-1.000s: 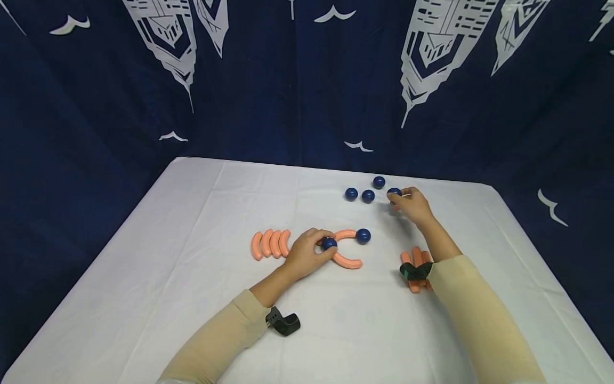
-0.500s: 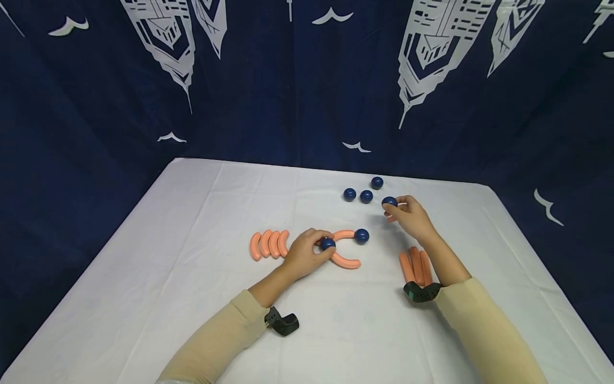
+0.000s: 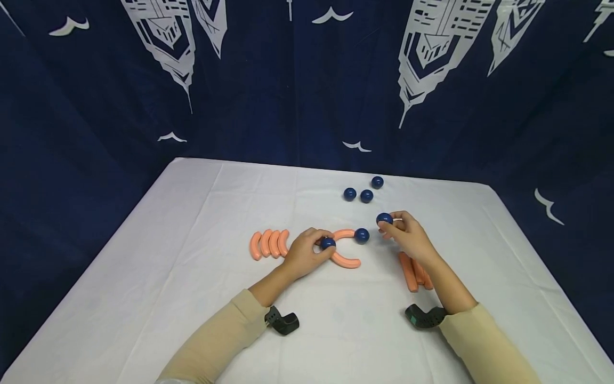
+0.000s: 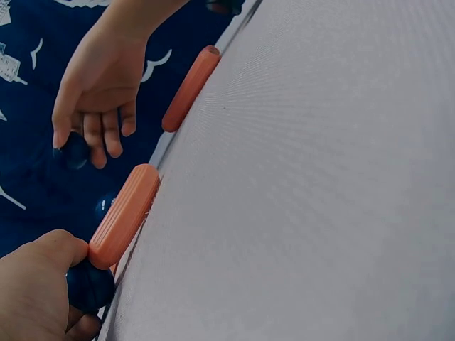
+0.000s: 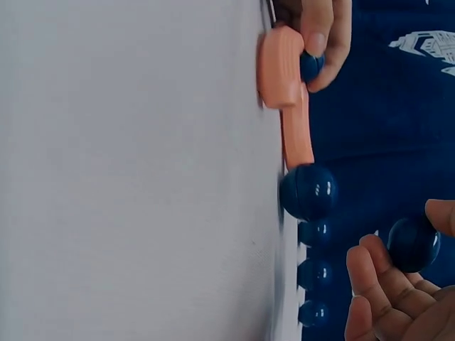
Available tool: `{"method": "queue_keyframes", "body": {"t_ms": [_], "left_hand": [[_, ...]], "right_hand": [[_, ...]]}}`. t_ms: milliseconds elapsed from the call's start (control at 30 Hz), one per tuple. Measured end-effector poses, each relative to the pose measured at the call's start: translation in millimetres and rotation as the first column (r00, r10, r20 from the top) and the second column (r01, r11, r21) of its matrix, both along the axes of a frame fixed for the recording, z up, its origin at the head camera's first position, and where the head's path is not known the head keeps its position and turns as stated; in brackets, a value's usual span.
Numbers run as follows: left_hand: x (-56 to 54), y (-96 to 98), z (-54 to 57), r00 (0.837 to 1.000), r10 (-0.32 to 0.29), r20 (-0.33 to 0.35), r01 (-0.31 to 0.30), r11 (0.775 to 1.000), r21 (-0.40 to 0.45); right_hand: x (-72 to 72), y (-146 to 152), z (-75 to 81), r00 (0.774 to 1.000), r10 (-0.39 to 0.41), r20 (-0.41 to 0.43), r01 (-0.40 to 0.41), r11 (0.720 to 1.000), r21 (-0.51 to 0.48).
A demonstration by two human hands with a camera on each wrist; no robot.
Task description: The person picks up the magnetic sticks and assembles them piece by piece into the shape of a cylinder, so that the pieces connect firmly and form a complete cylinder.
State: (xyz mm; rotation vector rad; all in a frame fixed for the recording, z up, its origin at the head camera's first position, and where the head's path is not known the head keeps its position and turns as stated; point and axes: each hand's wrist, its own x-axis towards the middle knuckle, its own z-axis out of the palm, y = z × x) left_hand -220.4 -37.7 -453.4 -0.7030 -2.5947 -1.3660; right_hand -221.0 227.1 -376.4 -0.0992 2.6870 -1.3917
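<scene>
Head view: the left hand (image 3: 307,254) grips a blue ball (image 3: 328,244) at the left ends of two curved orange rods (image 3: 346,262); a second ball (image 3: 362,236) adjoins the far rod. The right hand (image 3: 408,233) pinches a third ball (image 3: 384,218) above the tablecloth (image 3: 336,330). Left wrist view: one rod meets the gripped ball. Right wrist view: three balls (image 5: 315,273) stand beyond the second.

Backdrop: dark navy-blue hanging fabric (image 3: 259,112), runs behind the table and round both sides. White printed pointed tower shapes (image 3: 434,50), tips down, plus small curved white bird-like marks (image 3: 331,14). Faint vertical fold near middle. Broad flat table in smooth white cloth (image 3: 345,330), long faint creases, far edge close to backdrop. Light soft, fairly even.
</scene>
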Motion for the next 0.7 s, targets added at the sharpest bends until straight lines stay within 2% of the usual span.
{"method": "queue_keyframes", "body": {"t_ms": [167, 333, 567, 700], "left_hand": [[0.9, 0.6, 1.0, 1.0, 0.008, 0.013, -0.008, 1.0, -0.001], [1.4, 1.3, 2.2, 1.0, 0.003, 0.015, -0.003, 1.0, -0.005], [2.8, 2.6, 3.1, 0.999, 0.017, 0.033, -0.017, 1.0, -0.006], [2.7, 2.4, 2.7, 1.0, 0.014, 0.019, -0.014, 1.0, -0.011]], "right_hand": [[10.7, -3, -5.9, 1.0, 0.024, -0.009, -0.024, 0.999, -0.027], [19.8, -6, -10.9, 0.999, 0.034, 0.015, -0.033, 0.998, -0.059], [27.6, -8, -22.5, 0.993, 0.119, 0.01, -0.119, 0.993, -0.026], [30.1, -10, -28.7, 0.989, 0.146, 0.02, -0.145, 0.988, -0.051]]}}
